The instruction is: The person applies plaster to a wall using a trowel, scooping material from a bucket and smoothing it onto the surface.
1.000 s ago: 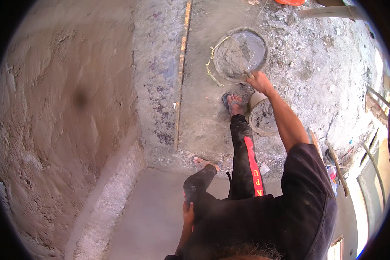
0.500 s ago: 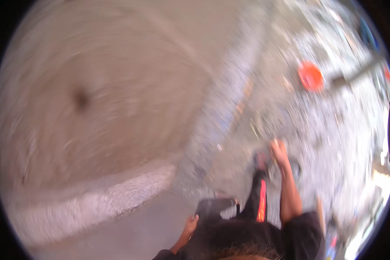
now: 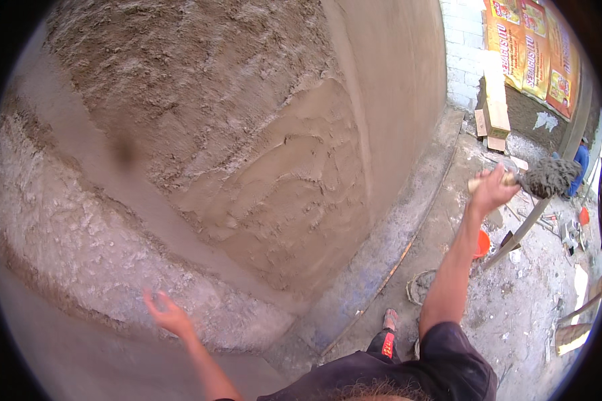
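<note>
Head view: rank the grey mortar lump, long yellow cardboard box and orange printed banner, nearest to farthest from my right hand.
1. Grey mortar lump, just right of your right hand.
2. Long yellow cardboard box, above the hand.
3. Orange printed banner, upper right.

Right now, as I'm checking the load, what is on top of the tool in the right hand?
A rough grey lump of mortar sits there. It hides the end of the tool, so that end's shape cannot be seen.

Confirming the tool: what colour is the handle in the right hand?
Pale tan; the handle shows best in the head view.
</note>
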Available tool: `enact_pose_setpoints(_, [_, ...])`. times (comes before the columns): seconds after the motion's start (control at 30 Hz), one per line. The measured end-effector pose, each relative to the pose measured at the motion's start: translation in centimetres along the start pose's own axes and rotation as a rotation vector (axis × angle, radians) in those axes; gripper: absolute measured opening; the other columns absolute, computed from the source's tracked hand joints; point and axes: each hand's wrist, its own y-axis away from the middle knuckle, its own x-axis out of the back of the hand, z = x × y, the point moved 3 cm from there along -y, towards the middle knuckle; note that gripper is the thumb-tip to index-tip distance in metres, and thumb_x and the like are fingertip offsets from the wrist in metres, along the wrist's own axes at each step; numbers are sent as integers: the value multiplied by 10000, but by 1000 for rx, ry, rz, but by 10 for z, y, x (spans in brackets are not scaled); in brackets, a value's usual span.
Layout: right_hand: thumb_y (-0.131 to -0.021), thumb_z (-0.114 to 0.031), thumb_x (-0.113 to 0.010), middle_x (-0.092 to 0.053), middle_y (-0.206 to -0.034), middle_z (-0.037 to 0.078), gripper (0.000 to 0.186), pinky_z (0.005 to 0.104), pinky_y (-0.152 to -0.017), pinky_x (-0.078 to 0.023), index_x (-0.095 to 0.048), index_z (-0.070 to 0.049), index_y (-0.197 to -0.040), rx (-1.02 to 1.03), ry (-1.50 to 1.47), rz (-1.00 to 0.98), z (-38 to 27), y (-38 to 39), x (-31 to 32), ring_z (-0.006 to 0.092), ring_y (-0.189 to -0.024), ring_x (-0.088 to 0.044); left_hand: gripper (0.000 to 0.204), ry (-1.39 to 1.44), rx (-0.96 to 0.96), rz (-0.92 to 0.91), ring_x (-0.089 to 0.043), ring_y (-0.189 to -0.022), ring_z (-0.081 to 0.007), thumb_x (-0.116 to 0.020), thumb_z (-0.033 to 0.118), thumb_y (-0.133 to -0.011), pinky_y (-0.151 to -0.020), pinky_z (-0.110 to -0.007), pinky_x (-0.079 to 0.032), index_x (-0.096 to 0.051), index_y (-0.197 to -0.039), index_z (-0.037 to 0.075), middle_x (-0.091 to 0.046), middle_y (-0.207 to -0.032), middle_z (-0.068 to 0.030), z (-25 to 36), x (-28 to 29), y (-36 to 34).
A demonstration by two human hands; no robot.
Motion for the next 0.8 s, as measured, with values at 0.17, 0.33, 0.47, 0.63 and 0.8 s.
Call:
enact_pose_setpoints(0.17, [-945, -118, -574, -574, -843, 132, 265, 411, -544, -517, -388, 3, -1091, 208, 222, 236, 42, 30, -126, 237, -631, -591, 424, -131, -516, 343, -502, -1291, -340, -584, 189, -989, -1069, -444, -404, -502, -1368, 17, -525, -1394, -182, 108, 14, -155])
enact_pose_setpoints(0.33, [-915, -151, -533, -643, -887, 251, 467, 453, -701, -515, -462, 82, -1313, 483, 530, -700, 177, 207, -234, 368, -810, -656, 469, -202, -732, 607, -450, -1325, -366, -568, 296, -1001, -1066, -505, -367, -481, -1387, 43, -461, -1441, -200, 174, -79, -237])
enact_pose_setpoints(0.47, [-898, -215, -662, -631, -831, 239, 426, 453, -675, -513, -443, 0, -1194, -97, 296, -1340, 160, 328, -87, 397, -772, -664, 485, -457, -721, 718, -446, -1329, -369, -526, 368, -1017, -1026, -496, -387, -484, -1380, 49, -463, -1434, -206, 147, -73, -271])
enact_pose_setpoints(0.63, [-923, -255, -631, -652, -910, 213, 312, 452, -717, -520, -517, -47, -1124, -62, 499, -1409, 188, 209, -56, 409, -845, -664, 467, -475, -758, 675, -458, -1322, -353, -513, 349, -1025, -1045, -480, -383, -497, -1370, 35, -502, -1404, -182, 144, -80, -268])
enact_pose_setpoints(0.8, [-952, -374, -594, -661, -947, 143, 306, 465, -642, -513, -551, -72, -981, 173, 701, -1362, 246, 122, -163, 369, -771, -652, 431, -454, -779, 659, -466, -1315, -351, -514, 292, -1030, -1064, -458, -383, -506, -1370, 27, -507, -1401, -179, 144, -72, -278])
